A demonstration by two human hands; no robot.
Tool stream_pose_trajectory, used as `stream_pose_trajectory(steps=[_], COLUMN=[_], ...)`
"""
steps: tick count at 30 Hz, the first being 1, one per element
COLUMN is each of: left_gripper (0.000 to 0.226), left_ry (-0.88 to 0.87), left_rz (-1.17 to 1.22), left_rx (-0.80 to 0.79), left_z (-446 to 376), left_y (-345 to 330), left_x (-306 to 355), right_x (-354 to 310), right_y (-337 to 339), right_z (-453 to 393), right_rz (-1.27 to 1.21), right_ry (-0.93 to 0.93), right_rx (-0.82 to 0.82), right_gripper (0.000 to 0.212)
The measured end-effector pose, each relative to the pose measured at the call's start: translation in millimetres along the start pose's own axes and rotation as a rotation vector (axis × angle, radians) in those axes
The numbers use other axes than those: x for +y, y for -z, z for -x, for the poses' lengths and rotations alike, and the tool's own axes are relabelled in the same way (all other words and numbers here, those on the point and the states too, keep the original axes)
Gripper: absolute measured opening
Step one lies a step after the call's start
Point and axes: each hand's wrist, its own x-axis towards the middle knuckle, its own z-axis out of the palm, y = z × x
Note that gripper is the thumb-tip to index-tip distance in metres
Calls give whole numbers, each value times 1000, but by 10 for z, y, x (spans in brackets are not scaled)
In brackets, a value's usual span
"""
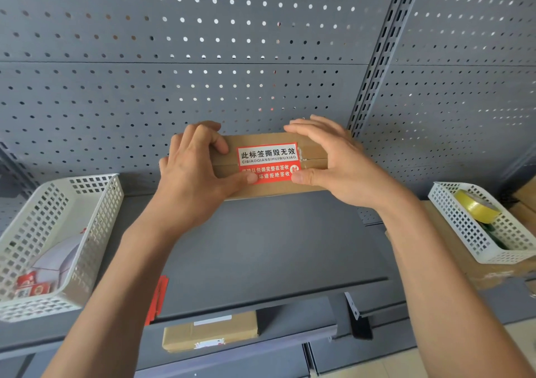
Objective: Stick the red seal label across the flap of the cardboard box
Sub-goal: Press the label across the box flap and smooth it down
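A small brown cardboard box (311,150) is held up in front of the grey pegboard, above the shelf. The red and white seal label (268,163) lies across the seam of its flap. My left hand (194,174) grips the box's left end, its thumb pressing the label's lower left corner. My right hand (339,163) holds the right end, thumb tip at the label's lower right corner, fingers curled over the top edge.
A white mesh basket (95,203) with red labels and white sheets stands at left. Another white basket (470,232) with a yellow tape roll (475,208) rests on cardboard at right. A second brown box (208,334) lies on a lower shelf. The grey shelf (261,247) lies below my hands.
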Motion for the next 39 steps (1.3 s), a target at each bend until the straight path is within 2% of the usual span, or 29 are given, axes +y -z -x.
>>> stream_pose_trajectory(steps=[7,12,15,19,28,39], left_gripper=[59,72,77,81,69,59], left_ry=[3,23,78,46,10,-20], left_rz=[15,19,-6,-120,-56,-10], left_rx=[-57,-122,-37,78,24,-30], left_z=[5,7,25,54,26,16], left_y=[59,107,26,-94,-37,30], left_x=[0,15,92,107,28,-23], right_x=[38,0,-91,-106,-92,-32], right_y=[33,76,-13,-180,-82,-16], right_z=[2,-3,-19,-18,-15,18], right_rz=[-13,22,87,240,82,22], right_ry=[18,13,-9,40,-1,0], right_rx=[-61,-112,-9,143,53,-2], right_gripper=[88,91,84,85,85,78])
